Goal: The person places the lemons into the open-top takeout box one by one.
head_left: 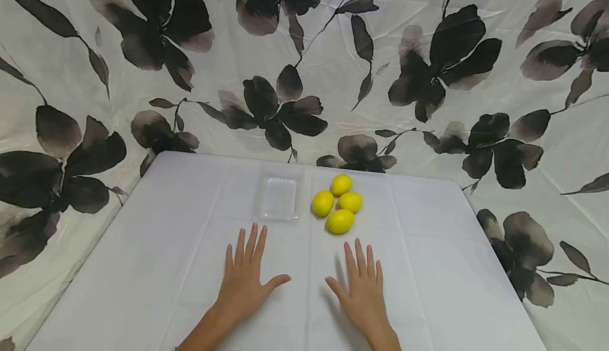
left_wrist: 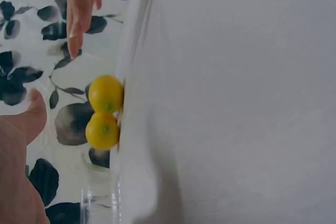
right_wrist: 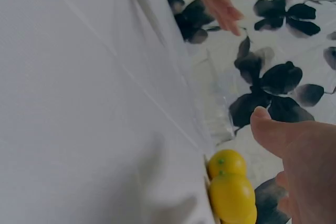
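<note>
Several yellow lemons (head_left: 340, 221) sit in a close cluster toward the far side of the white table. Just left of them lies a clear plastic tray (head_left: 278, 216), its shallow walls see-through. My left hand (head_left: 245, 282) is spread palm down below the tray, fingers pointing at it, holding nothing. Below the lemons, my right hand (head_left: 363, 290) is likewise spread, with a shadow beside it and nothing held. In the left wrist view two lemons (left_wrist: 105, 94) show beyond the thumb; the right wrist view has lemons (right_wrist: 232, 198) beside the thumb and the tray (right_wrist: 220, 98) farther off.
A white cloth (head_left: 428, 266) with fold creases covers the table. Behind and around it hangs a pale sheet (head_left: 352, 86) printed with dark flowers. The table's far edge (head_left: 404, 175) runs just behind the lemons and tray.
</note>
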Motion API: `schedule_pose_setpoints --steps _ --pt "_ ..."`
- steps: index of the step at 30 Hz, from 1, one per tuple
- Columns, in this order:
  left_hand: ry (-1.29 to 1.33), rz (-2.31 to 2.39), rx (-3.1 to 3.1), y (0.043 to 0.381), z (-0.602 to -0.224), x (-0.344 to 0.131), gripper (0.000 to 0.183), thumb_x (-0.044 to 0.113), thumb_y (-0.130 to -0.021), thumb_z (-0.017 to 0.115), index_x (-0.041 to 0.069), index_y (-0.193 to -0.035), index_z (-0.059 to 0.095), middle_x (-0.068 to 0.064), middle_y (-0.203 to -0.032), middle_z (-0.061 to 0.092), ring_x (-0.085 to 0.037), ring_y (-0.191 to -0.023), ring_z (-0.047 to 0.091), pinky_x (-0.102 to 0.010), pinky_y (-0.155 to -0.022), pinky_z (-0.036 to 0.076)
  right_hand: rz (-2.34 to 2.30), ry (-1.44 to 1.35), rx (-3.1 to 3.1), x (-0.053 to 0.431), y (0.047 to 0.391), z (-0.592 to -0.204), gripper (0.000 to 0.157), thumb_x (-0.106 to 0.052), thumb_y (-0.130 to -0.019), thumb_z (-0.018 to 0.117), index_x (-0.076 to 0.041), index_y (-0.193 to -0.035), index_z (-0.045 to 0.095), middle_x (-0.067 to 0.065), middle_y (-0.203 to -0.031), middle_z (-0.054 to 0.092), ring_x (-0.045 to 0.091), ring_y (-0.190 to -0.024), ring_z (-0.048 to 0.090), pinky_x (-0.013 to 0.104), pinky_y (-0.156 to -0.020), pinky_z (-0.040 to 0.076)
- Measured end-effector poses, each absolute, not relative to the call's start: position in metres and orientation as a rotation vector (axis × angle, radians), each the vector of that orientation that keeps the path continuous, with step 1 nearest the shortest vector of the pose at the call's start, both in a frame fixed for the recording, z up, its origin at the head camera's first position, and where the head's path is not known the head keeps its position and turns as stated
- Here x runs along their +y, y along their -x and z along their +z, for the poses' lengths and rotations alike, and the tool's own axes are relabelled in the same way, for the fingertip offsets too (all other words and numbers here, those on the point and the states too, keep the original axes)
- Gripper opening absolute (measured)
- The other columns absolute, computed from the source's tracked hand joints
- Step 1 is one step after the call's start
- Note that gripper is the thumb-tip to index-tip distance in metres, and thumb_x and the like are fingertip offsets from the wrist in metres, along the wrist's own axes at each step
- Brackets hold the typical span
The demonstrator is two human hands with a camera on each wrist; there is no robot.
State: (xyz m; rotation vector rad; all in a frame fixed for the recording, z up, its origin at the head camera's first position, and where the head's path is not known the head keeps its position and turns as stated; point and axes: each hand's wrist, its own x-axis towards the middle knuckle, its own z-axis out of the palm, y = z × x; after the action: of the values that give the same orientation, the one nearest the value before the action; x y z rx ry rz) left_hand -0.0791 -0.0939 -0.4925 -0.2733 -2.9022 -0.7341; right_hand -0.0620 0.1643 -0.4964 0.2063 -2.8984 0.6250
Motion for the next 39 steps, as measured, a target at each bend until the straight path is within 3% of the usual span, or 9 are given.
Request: schedule_pose_setpoints --steps 5,12,21,25,31,39 --pt "0.269 -0.832 -2.859 0.095 -0.487 -0.097 0.113 0.064 -0.081 0.069 0.018 -0.161 0.004 -0.007 -0.168 0.001 -0.039 -0.153 0.000 -0.069 -0.118 0.008 0.781 -0.203 -2.871 0.170 0.077 -0.493 0.082 -0.051 -0.094 0.061 -0.012 -0.157 0.027 0.016 -0.164 0.021 0.045 -0.149 0.016 0.068 -0.115 0.021" --pt "0.200 -0.928 -2.796 0.114 -0.481 -0.099 0.111 0.060 -0.082 0.070 0.015 -0.160 0.005 -0.015 -0.166 0.007 -0.041 -0.152 0.001 -0.068 -0.118 0.011 0.928 -0.110 -2.780 0.177 0.102 -0.491 0.084 -0.046 -0.091 0.068 -0.007 -0.155 0.029 0.018 -0.160 0.029 0.041 -0.146 0.029 0.061 -0.116 0.031" --pt "0.074 -1.400 -2.646 0.152 -0.495 -0.102 0.106 0.042 -0.084 0.078 0.024 -0.160 0.007 -0.010 -0.167 0.005 -0.039 -0.153 0.004 -0.066 -0.118 0.018 1.122 -0.119 -2.527 0.177 0.132 -0.496 0.071 -0.027 -0.084 0.080 -0.001 -0.142 0.047 0.020 -0.143 0.051 0.037 -0.132 0.051 0.051 -0.106 0.047" --pt "0.008 -1.631 -2.540 0.168 -0.504 -0.108 0.105 0.035 -0.084 0.080 0.025 -0.160 0.008 -0.006 -0.167 0.009 -0.033 -0.153 0.009 -0.059 -0.122 0.019 1.271 -0.099 -2.452 0.180 0.144 -0.502 0.067 -0.019 -0.080 0.083 0.001 -0.137 0.053 0.020 -0.137 0.056 0.037 -0.126 0.055 0.049 -0.100 0.052" --pt "-0.041 -1.781 -2.469 0.188 -0.509 -0.114 0.108 0.026 -0.082 0.082 0.020 -0.160 0.009 -0.009 -0.166 0.012 -0.032 -0.152 0.017 -0.049 -0.122 0.025 1.350 -0.070 -2.418 0.187 0.163 -0.512 0.070 -0.020 -0.074 0.088 0.000 -0.133 0.056 0.019 -0.134 0.059 0.036 -0.125 0.057 0.047 -0.102 0.052" --pt "-0.070 -1.934 -2.485 0.204 -0.518 -0.114 0.112 0.019 -0.081 0.083 0.011 -0.160 0.002 -0.013 -0.167 0.007 -0.034 -0.152 0.015 -0.045 -0.123 0.026 1.596 0.015 -2.396 0.196 0.178 -0.521 0.068 -0.020 -0.074 0.088 -0.005 -0.133 0.058 0.014 -0.135 0.058 0.033 -0.123 0.057 0.045 -0.105 0.050"
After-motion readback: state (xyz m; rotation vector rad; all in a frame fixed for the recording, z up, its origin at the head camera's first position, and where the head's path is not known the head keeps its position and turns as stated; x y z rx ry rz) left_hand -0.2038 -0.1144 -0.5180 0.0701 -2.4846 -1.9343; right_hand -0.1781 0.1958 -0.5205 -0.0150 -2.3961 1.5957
